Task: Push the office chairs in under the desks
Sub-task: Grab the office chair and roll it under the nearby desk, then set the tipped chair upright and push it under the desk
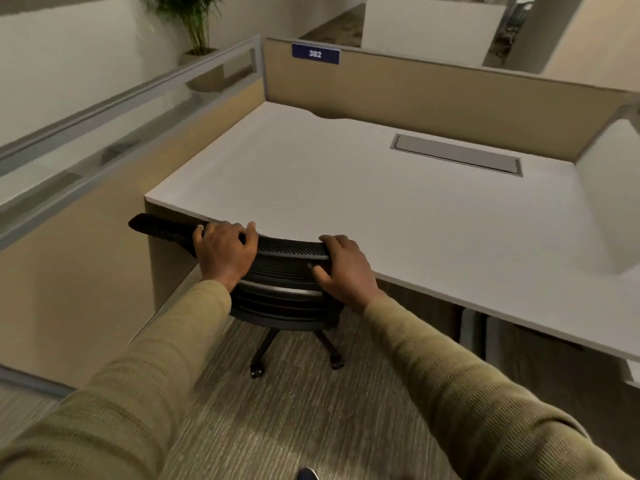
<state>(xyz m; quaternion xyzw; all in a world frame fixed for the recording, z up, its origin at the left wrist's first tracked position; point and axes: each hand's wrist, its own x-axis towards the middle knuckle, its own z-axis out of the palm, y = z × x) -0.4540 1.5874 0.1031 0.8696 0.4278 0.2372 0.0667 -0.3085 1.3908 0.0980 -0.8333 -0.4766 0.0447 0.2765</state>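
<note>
Two hands, left hand (225, 252) and right hand (341, 266), fingers (251, 226) clasping chair backrest (287, 268) | backrest touching bench (363, 199) edge | push evenly, castors (257, 371) straight.

The white desk (346, 188) has a grey flap (457, 154) in it; the chair (287, 289) stands on the striped floor (294, 417)

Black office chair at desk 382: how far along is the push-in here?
Nearly done: the black chair has its backrest top against the white desk edge, seat hidden beneath. In hand: the left hand and right hand both grip the backrest. Left: letting go. No other chairs are in view.
</note>
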